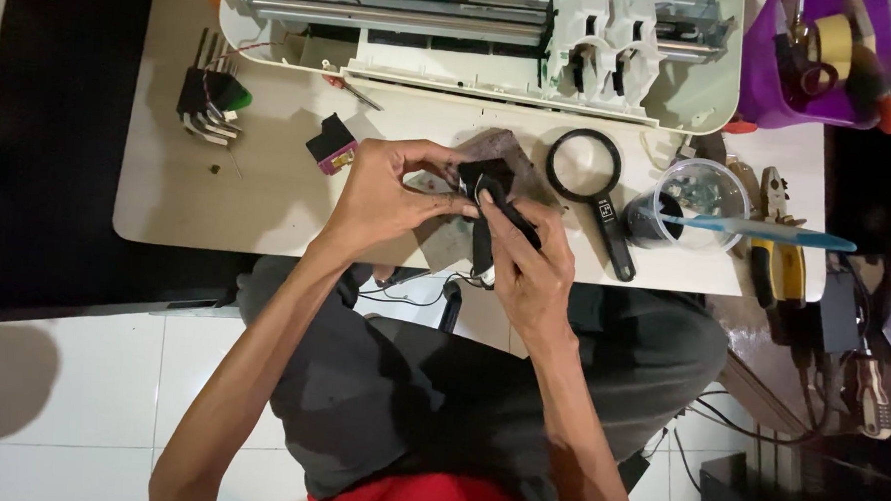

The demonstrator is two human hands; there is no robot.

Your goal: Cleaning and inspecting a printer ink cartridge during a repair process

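Observation:
My left hand (388, 193) grips a small black cartridge (484, 174) by its left side, just above the table's front edge. My right hand (530, 259) holds a thin black tool (512, 215) like a pen, its tip touching the cartridge. A grey cloth (500, 145) lies under and behind the cartridge. A second black cartridge with a pink label (332, 143) rests on the table to the left of my hands.
An opened white printer (475, 41) fills the table's far side. A magnifying glass (589, 177), a clear round container (703, 197) with a blue stick, yellow-handled pliers (781, 260), a hex key set (209, 105) and a purple bin (824, 57) with tools surround my hands. Cables hang below the beige table (197, 200).

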